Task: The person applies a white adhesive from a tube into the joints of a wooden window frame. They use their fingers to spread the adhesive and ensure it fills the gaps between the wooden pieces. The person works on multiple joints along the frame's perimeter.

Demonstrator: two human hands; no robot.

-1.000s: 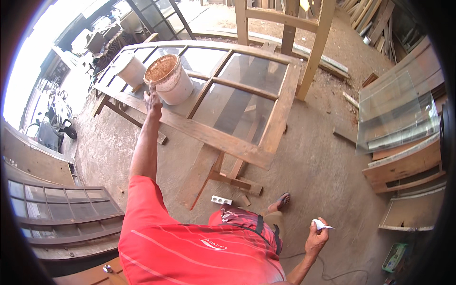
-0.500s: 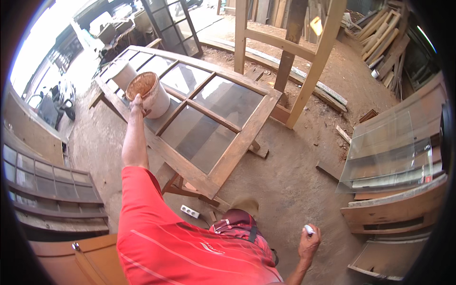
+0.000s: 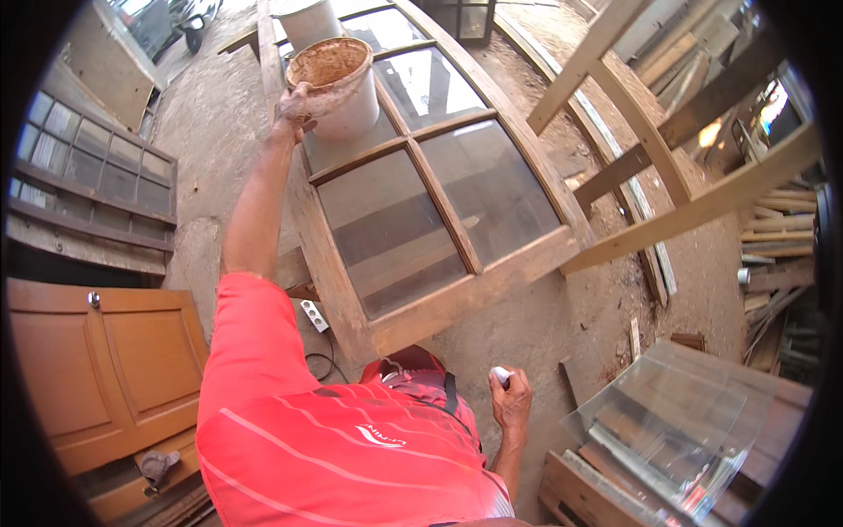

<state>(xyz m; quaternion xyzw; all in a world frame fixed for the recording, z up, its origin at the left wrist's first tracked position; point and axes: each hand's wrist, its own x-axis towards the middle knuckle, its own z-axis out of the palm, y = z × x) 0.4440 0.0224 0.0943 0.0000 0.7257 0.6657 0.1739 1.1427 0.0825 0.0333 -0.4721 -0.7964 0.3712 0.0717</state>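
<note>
My left hand (image 3: 296,107), at the end of a stretched arm, is closed on the near left rim of a white bucket (image 3: 347,112) with a brown-stained inside. The bucket is over a glass pane of a wooden-framed glazed panel (image 3: 479,285), which lies flat and raised off the ground. Right behind it is a second white bucket (image 3: 307,25), partly hidden by the first. Low on the right, my right hand (image 3: 513,397) is closed around a small white object (image 3: 501,375); the fingers hide most of it, so its kind is unclear.
A wooden frame (image 3: 645,132) stands beyond the panel's right side. Clear glass sheets (image 3: 676,400) lie over boards at lower right. Orange-brown wooden doors (image 3: 132,351) and a multi-pane window frame (image 3: 105,162) are at left. A power strip (image 3: 313,315) with a cable is on the floor.
The view has swung to the right, so the panel and buckets appear higher in it. My left hand keeps its hold on the bucket rim, and my right hand still grips the white object.
</note>
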